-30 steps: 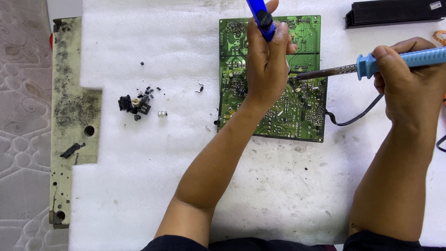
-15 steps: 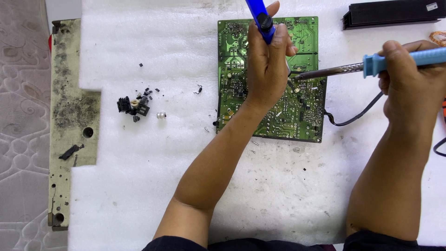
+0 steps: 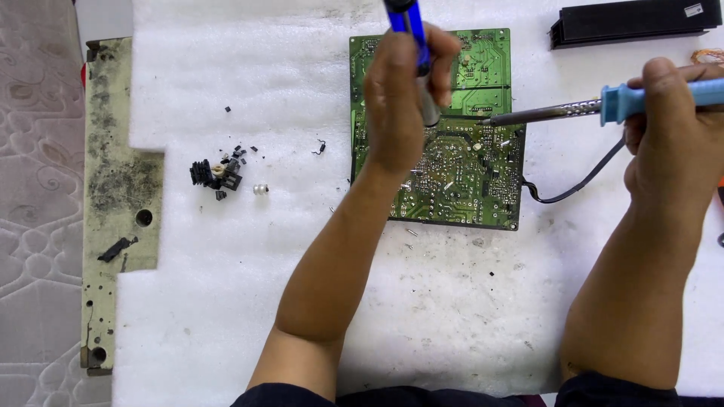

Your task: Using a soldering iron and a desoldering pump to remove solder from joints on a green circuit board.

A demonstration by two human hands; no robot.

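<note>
Fingers of the left hand were curled fully around a blue-and-grey desoldering pump, held upright over the green circuit board; the right hand was likewise wrapped tight on the blue handle of a soldering iron, its metal tip lying against the board's upper middle. The board lay flat on white foam sheeting, upper centre. Loose black component pieces sat well to its left, a black heat sink at the upper right.
</note>
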